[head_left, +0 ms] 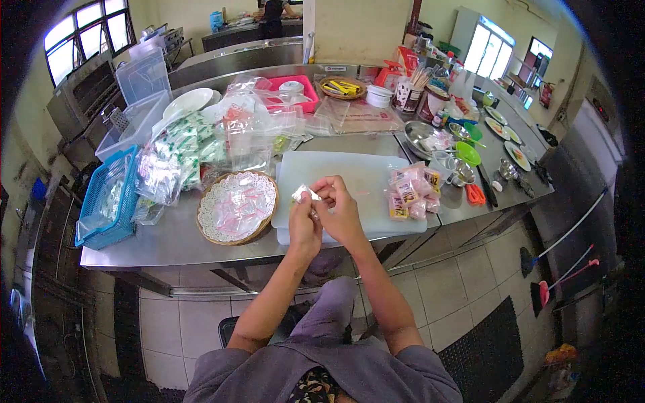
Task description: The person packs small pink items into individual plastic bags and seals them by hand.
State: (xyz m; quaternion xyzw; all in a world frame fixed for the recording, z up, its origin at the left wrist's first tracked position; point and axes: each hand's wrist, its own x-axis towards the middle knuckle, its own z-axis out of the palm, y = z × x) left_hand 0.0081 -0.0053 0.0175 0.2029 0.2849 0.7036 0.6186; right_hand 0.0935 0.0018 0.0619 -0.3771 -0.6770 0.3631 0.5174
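Note:
Both of my hands meet over the front left part of a white cutting board (pixel 376 168). My left hand (pixel 304 225) is closed round a small, shiny clear plastic packet (pixel 306 195). From the right, my right hand (pixel 337 211) pinches the same packet with thumb and fingers. What the packet holds is too small to tell. Left of the hands is a round wicker basket (pixel 274 201) with a lace-patterned paper liner and flat pink-edged plastic sachets. On the board's right end lies a pile of pink packets (pixel 411 191) with yellow labels.
A blue basket (pixel 111 208) and plastic-wrapped green-patterned packs (pixel 178 154) are on the left. Behind stand a pink tray (pixel 292 91) and a basket of yellow items (pixel 342 87). Bowls, a knife (pixel 486 185) and plates are right. A person (pixel 272 17) stands far back.

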